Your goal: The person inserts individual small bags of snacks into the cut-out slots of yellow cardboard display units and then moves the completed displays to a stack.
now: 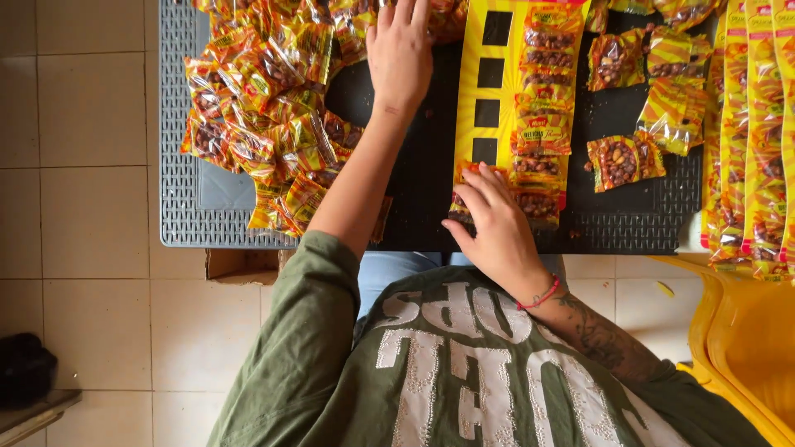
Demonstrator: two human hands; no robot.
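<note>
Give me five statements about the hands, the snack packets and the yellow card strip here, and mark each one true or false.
1. The left hand reaches toward the heap of small yellow-and-red snack packets. True.
2. The right hand rests at the near end of the long yellow card strip with rectangular cut-outs. True.
3. The packets lie on a white cloth. False: they lie on a grey perforated plastic table with a dark middle.
4. The right wrist is bare. False: it wears a thin red bracelet.
5. Every slot on the card strip is filled. False: the left column's slots are open; packets fill the right column.
</note>
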